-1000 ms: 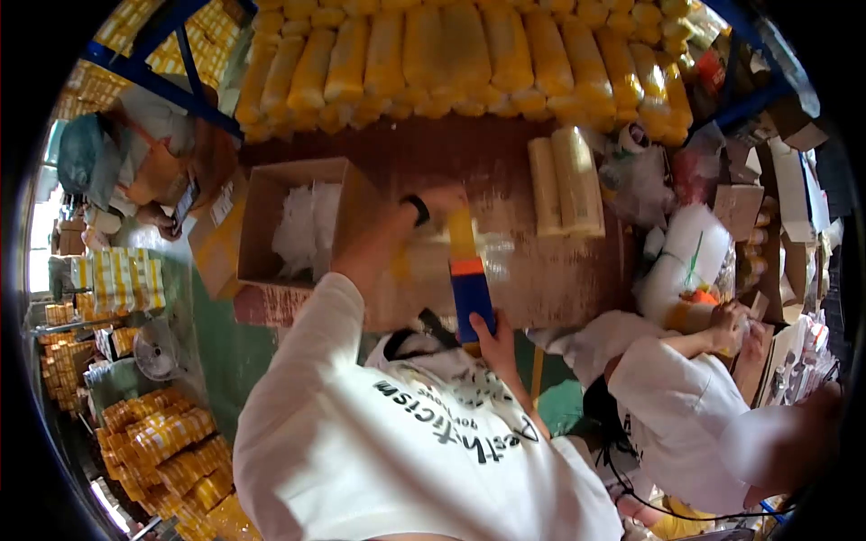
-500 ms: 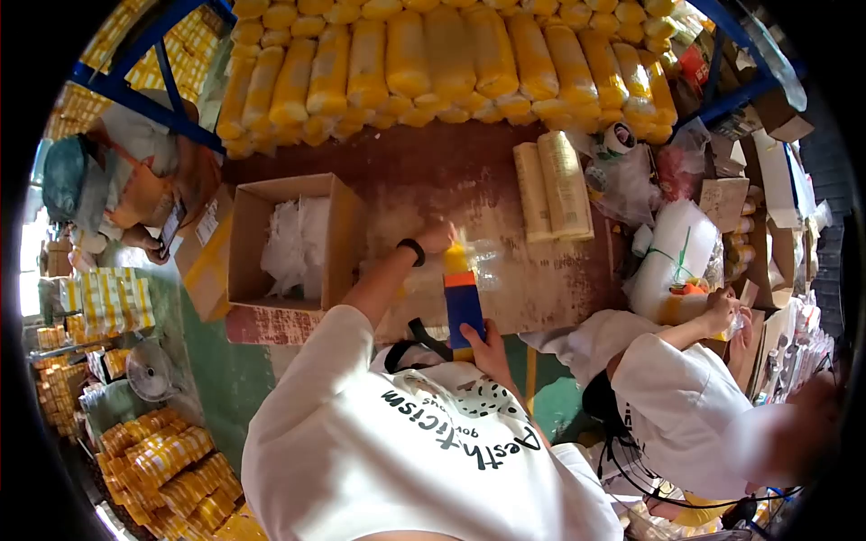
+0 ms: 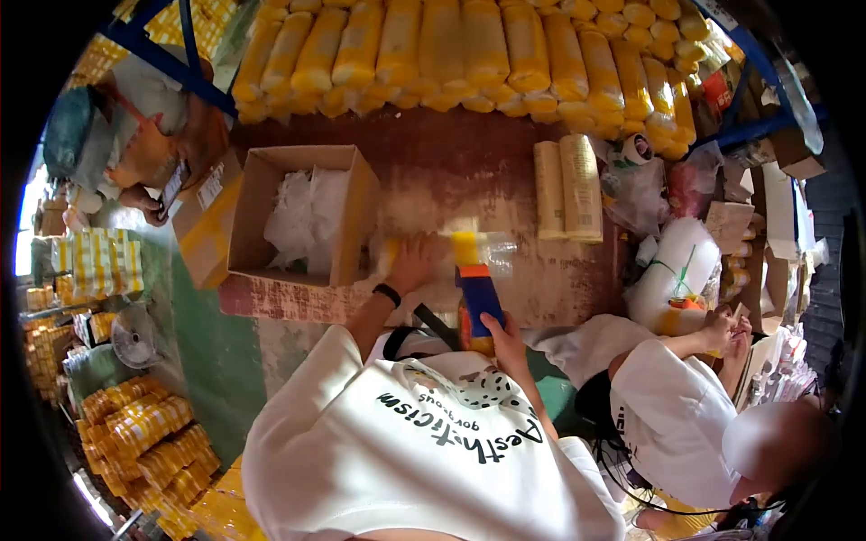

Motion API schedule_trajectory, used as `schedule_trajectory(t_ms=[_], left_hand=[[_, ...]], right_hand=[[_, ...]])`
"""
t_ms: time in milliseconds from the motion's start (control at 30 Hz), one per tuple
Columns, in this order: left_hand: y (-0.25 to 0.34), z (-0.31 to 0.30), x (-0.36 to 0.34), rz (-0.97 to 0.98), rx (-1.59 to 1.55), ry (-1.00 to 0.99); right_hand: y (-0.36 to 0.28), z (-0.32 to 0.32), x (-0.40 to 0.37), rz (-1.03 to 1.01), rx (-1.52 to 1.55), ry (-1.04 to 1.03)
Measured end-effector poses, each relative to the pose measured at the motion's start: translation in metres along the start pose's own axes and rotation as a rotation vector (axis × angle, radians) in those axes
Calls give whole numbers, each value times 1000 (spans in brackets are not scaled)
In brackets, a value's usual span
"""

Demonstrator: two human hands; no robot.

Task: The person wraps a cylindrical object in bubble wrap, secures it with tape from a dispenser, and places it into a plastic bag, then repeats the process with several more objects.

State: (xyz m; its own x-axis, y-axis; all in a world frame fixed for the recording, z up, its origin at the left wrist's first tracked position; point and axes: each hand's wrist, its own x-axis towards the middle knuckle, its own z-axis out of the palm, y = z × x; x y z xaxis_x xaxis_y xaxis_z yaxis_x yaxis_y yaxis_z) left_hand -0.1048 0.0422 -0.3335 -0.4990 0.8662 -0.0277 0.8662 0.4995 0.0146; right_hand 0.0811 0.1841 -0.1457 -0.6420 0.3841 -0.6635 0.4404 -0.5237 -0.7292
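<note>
My left hand (image 3: 415, 261), with a black band at the wrist, lies fingers outstretched over a clear wrapping with yellow parts (image 3: 465, 245) on the worn red tabletop (image 3: 433, 171). The wrapping's contents are hard to make out. In my right hand (image 3: 503, 335) is a blue tape dispenser (image 3: 476, 296) with an orange front end, held at the table's near edge just right of my left hand. Left of my hands stands an open cardboard box (image 3: 356, 221) with crumpled white plastic (image 3: 307, 216) inside.
Yellow-wrapped rolls (image 3: 433, 50) are stacked along the back. Two beige rolls (image 3: 566, 189) lie at the right, by plastic bags (image 3: 631, 185) and a bubble-wrap roll (image 3: 672, 270). One co-worker (image 3: 677, 406) sits at the right, another person (image 3: 162, 135) at the left. A fan (image 3: 137, 335) stands on the left.
My left hand has moved left and nearer to me, from in front of the dispenser to flat on the wrapping. The dispenser has tilted slightly in my right hand. The view has shifted a little.
</note>
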Motion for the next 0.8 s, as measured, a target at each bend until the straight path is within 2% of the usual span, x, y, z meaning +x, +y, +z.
schedule_trajectory(t_ms=[33,133,233,333,433,533,633,733,800], left_hand=[[-2,-6,5,-24,-120,-91],[-16,-23,18,-15,-209,-78],[-34,-23,41,-96,-395,-224],[-49,-51,60,-139,-595,-353],[-51,-37,62,-69,-530,-205],[-50,-62,57,-76,-537,-219],[-28,-22,34,-170,-326,70],[-8,-40,9,-178,-35,123],[-10,-28,19,-188,107,96]], right_hand=[[5,-1,2,-23,-51,-4],[14,4,12,-85,-232,42],[20,10,18,-40,-337,86],[70,-6,40,-163,-424,131],[93,-10,64,-91,-228,58],[153,-29,129,-289,-557,209],[139,-26,141,-86,-314,204],[115,-20,136,-194,-505,282],[87,-14,126,-139,-555,268]])
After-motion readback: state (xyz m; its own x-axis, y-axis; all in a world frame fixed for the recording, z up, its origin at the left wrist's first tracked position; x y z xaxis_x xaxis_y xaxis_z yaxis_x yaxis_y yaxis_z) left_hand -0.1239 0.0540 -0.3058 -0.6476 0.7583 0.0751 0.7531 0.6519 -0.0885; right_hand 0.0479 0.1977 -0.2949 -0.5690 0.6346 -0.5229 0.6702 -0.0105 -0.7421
